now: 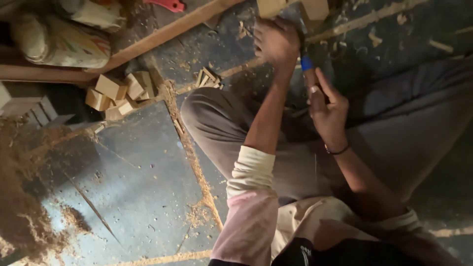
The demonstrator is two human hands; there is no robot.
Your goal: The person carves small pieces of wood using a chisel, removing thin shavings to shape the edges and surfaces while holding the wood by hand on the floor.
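Wood first: a pale block (288,7) sits at the far edge of my view, right of centre, cut off by the frame, and the work is happening on it. My left hand (276,42) is closed over its near side, fingers curled tight, pinning it against the floor. My right hand (326,106) holds a slim tool with a blue handle band (306,63), thumb and fingers pinched along the shaft, tip aimed up at the block; I think it is a chisel or small carving tool, though the working end is too dark and blurred to be sure. I judge this as the cutting step itself, mid-work. The next move calls for a firm hold on the block and a controlled push away from the left fingers. Both forearms reach forward, the left nearly straight, the right bent with the wrist cocked; a dark band circles the right wrist. My knee in grey trousers (217,118) lies below them. To the left, small wood offcuts (118,93) lie heaped beside a long wooden batten (162,34), and sawdust (19,207) piles on the near-left floor.
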